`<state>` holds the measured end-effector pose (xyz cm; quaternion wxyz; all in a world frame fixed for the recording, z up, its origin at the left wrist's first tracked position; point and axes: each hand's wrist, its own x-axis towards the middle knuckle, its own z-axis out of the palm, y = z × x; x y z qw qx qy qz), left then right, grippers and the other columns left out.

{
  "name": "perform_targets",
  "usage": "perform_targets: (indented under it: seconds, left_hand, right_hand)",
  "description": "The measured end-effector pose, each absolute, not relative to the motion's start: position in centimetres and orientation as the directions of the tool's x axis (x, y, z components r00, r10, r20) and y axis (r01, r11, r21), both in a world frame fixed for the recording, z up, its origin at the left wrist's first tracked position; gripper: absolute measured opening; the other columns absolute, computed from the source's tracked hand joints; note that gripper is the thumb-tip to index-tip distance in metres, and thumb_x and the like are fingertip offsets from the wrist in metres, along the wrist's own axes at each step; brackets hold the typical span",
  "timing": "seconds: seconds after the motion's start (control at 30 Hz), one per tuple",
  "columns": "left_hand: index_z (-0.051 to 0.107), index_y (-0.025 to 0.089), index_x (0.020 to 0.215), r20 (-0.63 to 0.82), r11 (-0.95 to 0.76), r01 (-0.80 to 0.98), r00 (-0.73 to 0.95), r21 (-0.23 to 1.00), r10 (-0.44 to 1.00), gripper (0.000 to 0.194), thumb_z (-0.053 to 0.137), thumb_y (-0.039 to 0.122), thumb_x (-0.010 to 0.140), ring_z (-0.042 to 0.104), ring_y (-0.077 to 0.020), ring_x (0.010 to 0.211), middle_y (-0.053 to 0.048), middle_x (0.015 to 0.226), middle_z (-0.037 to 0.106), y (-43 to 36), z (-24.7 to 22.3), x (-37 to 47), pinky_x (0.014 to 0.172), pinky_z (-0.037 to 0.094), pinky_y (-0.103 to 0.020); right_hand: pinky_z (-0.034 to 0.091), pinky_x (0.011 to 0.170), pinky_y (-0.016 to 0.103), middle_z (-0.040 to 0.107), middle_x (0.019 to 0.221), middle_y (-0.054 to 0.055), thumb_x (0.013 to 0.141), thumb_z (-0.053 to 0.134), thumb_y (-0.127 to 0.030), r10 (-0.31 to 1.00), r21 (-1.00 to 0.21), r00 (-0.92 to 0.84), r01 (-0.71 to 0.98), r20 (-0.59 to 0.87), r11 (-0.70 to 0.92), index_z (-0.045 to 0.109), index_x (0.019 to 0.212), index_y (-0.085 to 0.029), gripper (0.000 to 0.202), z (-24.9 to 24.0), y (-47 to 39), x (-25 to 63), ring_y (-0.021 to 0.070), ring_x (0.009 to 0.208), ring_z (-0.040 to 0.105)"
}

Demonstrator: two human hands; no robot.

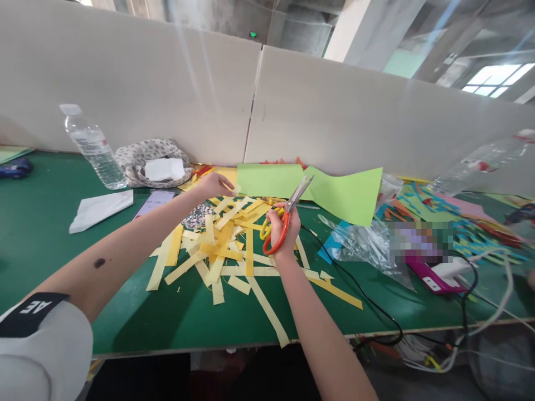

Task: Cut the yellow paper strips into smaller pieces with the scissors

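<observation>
In my right hand (288, 225) is a pair of scissors (297, 192) with red and yellow handles. Their blades point up and away, parted a little at the tips. My left hand (217, 184) reaches over the back of the paper pile, fingertips pinched on a small pale-yellow paper piece (237, 190). Below both hands lies a loose heap of yellow and cream paper strips (221, 250), some crossing one another. Behind the scissors, light-green paper sheets (271, 181) lean near the partition; one curls at its right end.
At left stand a water bottle (94, 147) and a spotted cloth pouch (142, 159), with a white tissue (100, 209) and a phone (154, 201) nearby. A black cable (355, 281) crosses the right side, near a clear plastic bag (371, 248) and another bottle (480, 167).
</observation>
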<state>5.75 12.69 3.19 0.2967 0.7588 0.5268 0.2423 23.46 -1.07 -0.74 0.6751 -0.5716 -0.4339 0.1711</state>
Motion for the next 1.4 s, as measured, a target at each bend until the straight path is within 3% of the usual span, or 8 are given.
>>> perform_targets:
  seconds: [0.2, 0.37, 0.5, 0.6, 0.73, 0.9, 1.07, 1.4]
  left_hand:
    - [0.069, 0.017, 0.088, 0.105, -0.159, 0.430, 0.147, 0.889, 0.984, 0.033, 0.072, 0.035, 0.060, 0.059, -0.0156, 0.067, -0.004, 0.073, 0.066, 11.1, 5.7, 5.3, 0.062, 0.045, -0.029]
    - [0.069, 0.021, 0.098, 0.069, -0.134, 0.168, 0.347, 0.977, 0.935, 0.030, 0.060, 0.025, 0.070, 0.060, -0.0137, 0.067, -0.005, 0.081, 0.067, 6.2, 5.5, 5.3, 0.069, 0.049, -0.030]
    - [0.071, 0.018, 0.093, -0.042, -0.016, 0.145, 0.385, 0.989, 0.922, 0.028, 0.053, 0.022, 0.072, 0.062, -0.0155, 0.068, -0.008, 0.093, 0.069, 1.1, 3.2, 4.3, 0.074, 0.051, -0.033]
    - [0.068, 0.024, 0.100, -0.049, -0.016, 0.149, 0.425, 0.989, 0.904, 0.030, 0.047, 0.029, 0.079, 0.063, -0.0172, 0.084, -0.005, 0.115, 0.063, -1.5, 1.7, 3.4, 0.076, 0.051, -0.031]
    - [0.065, 0.024, 0.107, -0.036, -0.037, 0.180, 0.387, 0.983, 0.921, 0.037, 0.041, 0.040, 0.084, 0.061, -0.0176, 0.087, -0.006, 0.120, 0.060, -2.6, 1.3, 3.3, 0.073, 0.050, -0.030]
    - [0.067, 0.024, 0.102, 0.049, -0.110, 0.216, 0.268, 0.970, 0.962, 0.032, 0.056, 0.041, 0.077, 0.059, -0.0156, 0.080, -0.005, 0.103, 0.067, -1.6, 1.2, 4.0, 0.071, 0.049, -0.028]
    - [0.057, 0.023, 0.116, 0.087, -0.119, 0.134, 0.227, 0.984, 0.970, 0.047, 0.063, 0.039, 0.073, 0.059, -0.0135, 0.071, -0.002, 0.077, 0.063, -1.1, 0.7, 4.1, 0.068, 0.050, -0.028]
    - [0.060, 0.020, 0.088, -0.029, 0.017, 0.044, 0.280, 0.999, 0.960, 0.027, 0.067, 0.038, 0.070, 0.063, -0.0128, 0.067, 0.000, 0.071, 0.063, -1.5, 0.3, 4.0, 0.065, 0.049, -0.026]
  right_hand:
    - [0.045, 0.058, 0.026, 0.053, 0.071, -0.004, 0.069, 0.057, -0.029, 0.743, -0.936, 0.570, 0.202, 0.352, 0.288, 0.051, 0.082, -0.021, 0.017, -0.2, -1.3, 23.2, 0.0124, 0.060, 0.054]
    - [0.045, 0.057, 0.026, 0.052, 0.067, -0.005, 0.069, 0.057, -0.029, 0.751, -0.934, 0.556, 0.201, 0.356, 0.294, 0.050, 0.081, -0.021, 0.016, 0.1, -1.5, 22.9, 0.0118, 0.057, 0.053]
    - [0.046, 0.062, 0.028, 0.054, 0.066, -0.004, 0.070, 0.059, -0.029, 0.752, -0.915, 0.524, 0.276, 0.400, 0.294, 0.052, 0.081, -0.021, 0.015, 0.2, -1.8, 22.6, 0.0129, 0.059, 0.055]
    - [0.047, 0.063, 0.029, 0.056, 0.069, -0.003, 0.072, 0.060, -0.037, 0.789, -0.911, 0.464, 0.288, 0.403, 0.296, 0.053, 0.081, -0.021, 0.020, 0.3, -2.2, 22.0, 0.0134, 0.060, 0.056]
    - [0.046, 0.061, 0.028, 0.057, 0.069, -0.003, 0.074, 0.059, -0.043, 0.863, -0.912, 0.323, 0.269, 0.389, 0.311, 0.053, 0.082, -0.022, 0.024, 0.6, -2.7, 21.5, 0.0125, 0.057, 0.055]
    - [0.044, 0.056, 0.027, 0.055, 0.062, -0.005, 0.071, 0.063, -0.040, 0.922, -0.891, 0.173, 0.368, 0.347, 0.266, 0.054, 0.079, -0.023, 0.021, 0.8, -3.2, 21.6, 0.0118, 0.052, 0.053]
    - [0.044, 0.059, 0.028, 0.059, 0.065, -0.004, 0.068, 0.064, -0.040, 0.921, -0.853, 0.173, 0.467, 0.349, 0.235, 0.056, 0.081, -0.023, 0.022, 1.1, -3.4, 21.6, 0.0146, 0.061, 0.058]
    - [0.047, 0.069, 0.033, 0.064, 0.079, -0.002, 0.067, 0.066, -0.033, 0.924, -0.878, 0.179, 0.414, 0.337, 0.240, 0.052, 0.092, -0.026, 0.029, 0.9, -3.0, 21.6, 0.0158, 0.071, 0.061]
